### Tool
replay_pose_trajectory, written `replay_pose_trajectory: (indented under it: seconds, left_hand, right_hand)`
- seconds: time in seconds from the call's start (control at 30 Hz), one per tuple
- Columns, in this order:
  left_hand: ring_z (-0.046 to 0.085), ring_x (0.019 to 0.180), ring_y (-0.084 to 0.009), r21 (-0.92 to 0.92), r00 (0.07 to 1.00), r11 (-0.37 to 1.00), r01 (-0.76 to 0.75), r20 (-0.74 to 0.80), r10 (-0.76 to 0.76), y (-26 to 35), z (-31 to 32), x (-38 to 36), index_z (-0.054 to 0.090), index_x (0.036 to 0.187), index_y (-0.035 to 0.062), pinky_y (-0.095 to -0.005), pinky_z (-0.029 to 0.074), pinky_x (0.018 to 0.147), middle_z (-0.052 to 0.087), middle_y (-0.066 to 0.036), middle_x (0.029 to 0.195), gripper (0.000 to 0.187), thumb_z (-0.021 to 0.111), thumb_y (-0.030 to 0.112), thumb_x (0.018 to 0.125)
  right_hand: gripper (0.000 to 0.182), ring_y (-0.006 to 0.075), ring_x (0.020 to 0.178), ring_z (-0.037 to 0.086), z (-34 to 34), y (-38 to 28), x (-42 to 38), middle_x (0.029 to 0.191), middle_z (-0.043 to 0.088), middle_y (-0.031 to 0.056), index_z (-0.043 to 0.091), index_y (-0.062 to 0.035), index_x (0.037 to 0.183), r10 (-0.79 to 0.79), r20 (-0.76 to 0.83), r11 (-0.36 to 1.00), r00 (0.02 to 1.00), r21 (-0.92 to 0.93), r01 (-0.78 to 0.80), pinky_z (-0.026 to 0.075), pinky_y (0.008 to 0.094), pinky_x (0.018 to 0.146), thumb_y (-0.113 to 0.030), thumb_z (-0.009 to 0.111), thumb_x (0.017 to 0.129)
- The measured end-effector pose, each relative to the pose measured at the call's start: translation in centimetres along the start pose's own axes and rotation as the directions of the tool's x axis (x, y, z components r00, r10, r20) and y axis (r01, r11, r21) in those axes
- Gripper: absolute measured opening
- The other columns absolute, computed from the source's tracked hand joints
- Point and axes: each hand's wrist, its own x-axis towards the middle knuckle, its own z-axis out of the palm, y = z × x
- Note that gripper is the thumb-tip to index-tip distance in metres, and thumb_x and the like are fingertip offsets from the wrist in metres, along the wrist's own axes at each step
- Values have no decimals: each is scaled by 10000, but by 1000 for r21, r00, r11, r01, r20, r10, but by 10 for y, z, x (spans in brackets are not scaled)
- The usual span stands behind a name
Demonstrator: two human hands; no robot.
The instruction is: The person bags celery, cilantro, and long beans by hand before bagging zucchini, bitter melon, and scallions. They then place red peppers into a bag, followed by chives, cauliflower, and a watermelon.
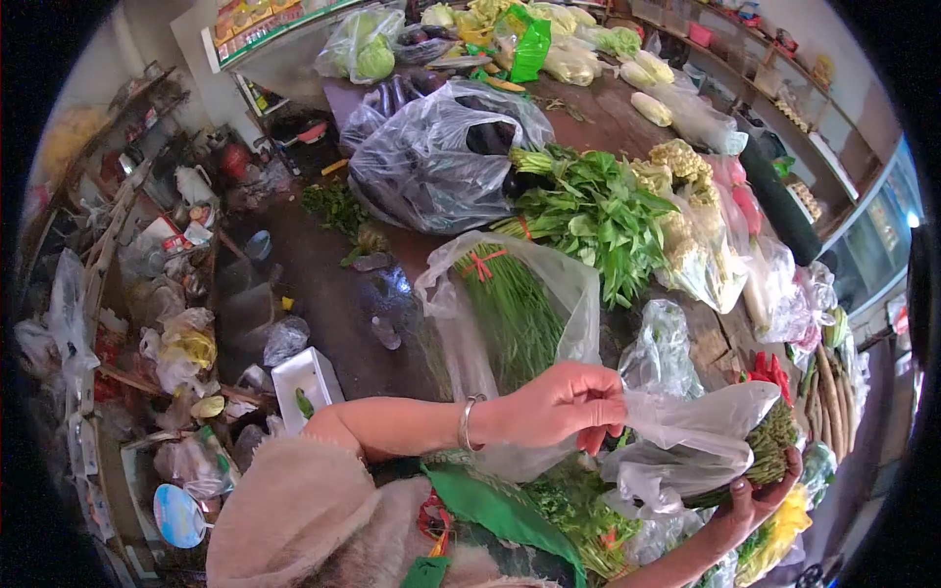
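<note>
My left hand [564,407], with a bracelet at the wrist, pinches the edge of a thin clear plastic bag [686,436]. The bag stretches right to a bundle of thin green stalks [772,441], which it partly covers. My right hand [755,500] curls its fingers round the lower side of that bundle. Behind my left hand, a bunch of chives [505,304] tied with a red band lies in another open plastic bag [578,294]. Leafy greens [569,510] lie below my hands, and red peppers [769,372] lie beyond the bundle.
Across the table [314,255] lie a large bag of eggplants [431,162], leafy greens [608,216], cauliflower [686,162] and cabbage [374,59]. A white foam box [306,387] stands left of my arm. Cluttered shelves [127,225] line the left side. Long brown roots [828,402] are at right.
</note>
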Motion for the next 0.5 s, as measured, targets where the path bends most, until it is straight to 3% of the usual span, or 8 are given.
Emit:
replay_pose_trajectory:
  seconds: [0.1, 0.13, 0.23, 0.4, 0.47, 0.5]
  left_hand:
    - [618, 659, -103, 25, 1000, 999, 30, -4, -30, 0, -6, -3, 577, 899, -1, -245, 480, 583, 612, -37, 789, 202, 521, 176, 979]
    - [618, 664, -100, 50, 1000, 999, 16, 11, -17, 1, -8, -8, 577, 902, -2, -244, 482, 588, 613, -38, 796, 199, 520, 173, 979]
    - [617, 668, -98, 77, 999, 997, 31, 42, -35, 1, -5, -18, 578, 902, -5, -243, 484, 598, 619, -41, 807, 193, 520, 163, 977]
    - [616, 664, -108, 74, 999, 997, 37, 4, -37, 9, -11, -24, 597, 888, -3, -250, 485, 605, 631, -46, 790, 186, 530, 151, 968]
    - [621, 647, -107, 171, 987, 978, 122, -124, -101, 13, -21, -30, 594, 845, 5, -241, 472, 587, 616, -26, 739, 201, 552, 177, 940]
    - [613, 627, -119, 209, 982, 967, 146, -152, -116, 13, -26, -34, 606, 808, 9, -258, 472, 584, 615, -34, 706, 209, 564, 177, 925]
  right_hand:
    - [812, 267, 1179, 481, 0, 2, -3, 1294, 479, 135, 393, -43, 1353, -74, 21, 997, 997, -33, 75, 377, 384, 1020, -175, 785, 654]
    - [785, 271, 1177, 480, -1, -4, -2, 1305, 467, 141, 399, -42, 1354, -7, 21, 1000, 1000, 2, 7, 375, 387, 1021, -150, 761, 667]
    - [764, 276, 1161, 491, -5, -5, 9, 1302, 469, 143, 396, -54, 1364, 5, -39, 1000, 999, 0, -5, 384, 390, 1016, -143, 739, 687]
    - [742, 283, 1198, 471, -29, 17, 17, 1343, 448, 143, 370, -79, 1399, -81, 71, 997, 994, 3, 81, 380, 405, 1031, -166, 711, 746]
    - [703, 268, 1224, 458, -53, 16, 17, 1386, 428, 136, 361, -71, 1413, 51, -228, 994, 972, 106, -27, 377, 411, 1037, -216, 686, 806]
    - [676, 250, 1229, 456, -87, 29, 18, 1412, 414, 131, 352, -68, 1423, 44, -427, 997, 903, -39, -68, 397, 406, 1017, -268, 655, 853]
